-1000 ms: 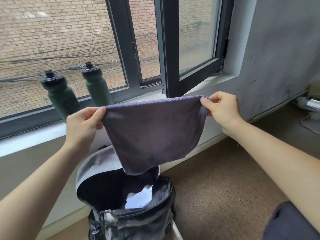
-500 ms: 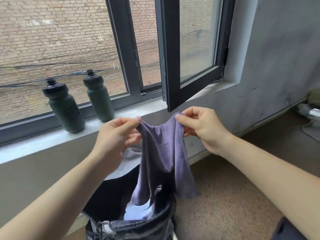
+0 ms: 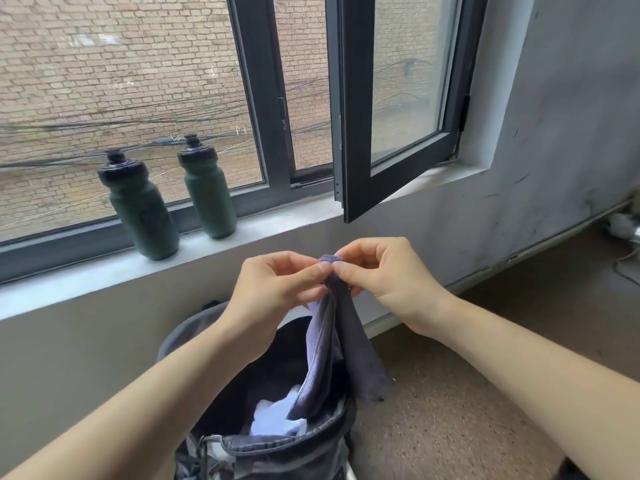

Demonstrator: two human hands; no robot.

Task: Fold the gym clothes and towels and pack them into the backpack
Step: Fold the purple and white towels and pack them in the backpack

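head view. the left hand [image 3: 277,289] and the right hand [image 3: 384,271] meet above the bag. each pinches the top edge of a purple-grey towel [image 3: 343,348] between thumb and forefinger, and their fingertips touch, so neither hand is free. the towel hangs doubled from the pinch with its long axis near vertical. its lower end dips partly into the open mouth of the grey backpack [image 3: 284,452] and partly drapes over the rim on the right. the backpack stands on the floor [image 3: 450,410] directly below the hands, about equally near to both, and a white garment [image 3: 277,414] lies inside. judged, the coming move is straight down, perhaps after one more fold. a left sports bottle [image 3: 142,209] and a right sports bottle [image 3: 207,192], both dark green, stand on the windowsill [image 3: 86,275]. a faint mark on the left one cannot be read, and no other writing shows.
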